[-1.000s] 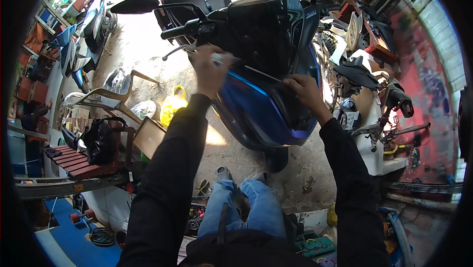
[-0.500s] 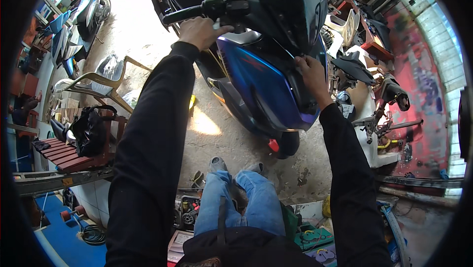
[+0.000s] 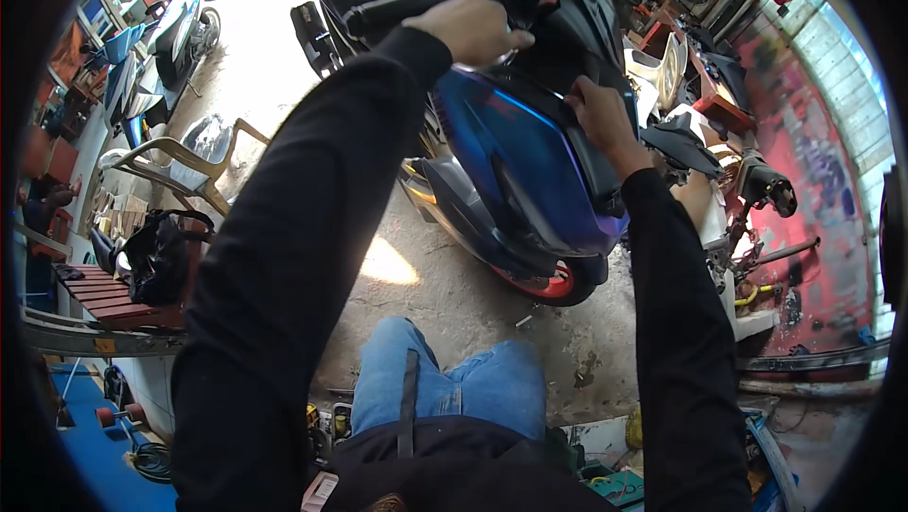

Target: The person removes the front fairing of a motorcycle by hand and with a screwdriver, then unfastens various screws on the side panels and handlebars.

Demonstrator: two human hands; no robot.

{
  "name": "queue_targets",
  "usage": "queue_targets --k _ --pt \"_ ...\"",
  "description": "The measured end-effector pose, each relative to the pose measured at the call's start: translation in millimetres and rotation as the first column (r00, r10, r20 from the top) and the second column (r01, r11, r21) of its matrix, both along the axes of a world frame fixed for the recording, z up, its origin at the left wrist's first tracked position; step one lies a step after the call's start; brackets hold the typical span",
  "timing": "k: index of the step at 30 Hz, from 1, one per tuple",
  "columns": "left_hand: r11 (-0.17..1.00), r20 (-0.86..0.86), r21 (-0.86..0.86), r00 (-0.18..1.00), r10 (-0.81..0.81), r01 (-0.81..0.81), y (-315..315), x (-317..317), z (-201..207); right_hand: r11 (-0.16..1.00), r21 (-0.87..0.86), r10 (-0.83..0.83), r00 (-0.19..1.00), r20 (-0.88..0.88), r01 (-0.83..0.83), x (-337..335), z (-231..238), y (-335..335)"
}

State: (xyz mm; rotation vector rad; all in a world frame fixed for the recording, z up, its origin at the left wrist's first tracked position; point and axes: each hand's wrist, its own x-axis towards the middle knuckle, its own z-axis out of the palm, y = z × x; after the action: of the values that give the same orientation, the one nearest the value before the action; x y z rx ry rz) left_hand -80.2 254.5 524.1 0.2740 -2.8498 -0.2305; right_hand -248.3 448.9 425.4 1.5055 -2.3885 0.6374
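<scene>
A scooter with a glossy blue-purple front panel (image 3: pixel 506 148) stands before me, its nose pointing toward my legs. My left hand (image 3: pixel 468 30) is at the handlebar, beside the black left grip (image 3: pixel 402 13). Its thumb points to the right, while its other fingers are hidden, so its hold is unclear. My right hand (image 3: pixel 601 115) is at the dark upper edge of the front panel, fingers curled together; what is between them cannot be made out. Below the panel shows the front wheel (image 3: pixel 558 283) with its red rim.
A plastic armchair (image 3: pixel 175 167) and a black bag (image 3: pixel 163 261) on a reddish slatted bench (image 3: pixel 99 296) are at left. Another scooter (image 3: pixel 175 44) stands farther back. Loose motorcycle parts (image 3: pixel 757 186) crowd the right side by a red wall (image 3: pixel 813 172).
My left hand has moved right along with the handlebar, which has turned. More of the red front wheel rim shows. The right hand stays by the front panel, its fingers more curled.
</scene>
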Motion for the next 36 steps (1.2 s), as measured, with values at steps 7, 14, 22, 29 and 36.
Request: queue_targets --k 7,14,22,29,36 --pt "0.864 0.213 -0.464 0.971 -0.105 0.195 -40.9 -15.4 -14.9 0.995 0.039 0.095 0.983 -0.158 -0.09 -0.9 -8.8 -8.7" --pt "0.96 0.061 -0.206 0.982 -0.179 0.188 -28.6 17.3 -3.5 0.995 0.052 -0.072 0.964 -0.257 0.088 -19.1 -25.1 13.3" --pt "0.939 0.002 -0.083 0.942 0.334 -0.333 -20.2 37.0 -18.0 0.901 0.217 -0.429 0.85 0.307 0.376 -13.0 -28.3 104.4" --pt "0.961 -0.514 0.223 0.818 0.256 -0.161 101.2 20.9 -83.0 0.914 -0.002 -0.383 0.864 0.326 0.406 -61.2 -46.6 128.7" --pt "0.897 -0.095 0.172 0.899 0.427 -0.408 71.6 -50.2 -97.2 0.91 0.201 -0.413 0.785 0.461 0.361 -81.0 -42.3 122.0"
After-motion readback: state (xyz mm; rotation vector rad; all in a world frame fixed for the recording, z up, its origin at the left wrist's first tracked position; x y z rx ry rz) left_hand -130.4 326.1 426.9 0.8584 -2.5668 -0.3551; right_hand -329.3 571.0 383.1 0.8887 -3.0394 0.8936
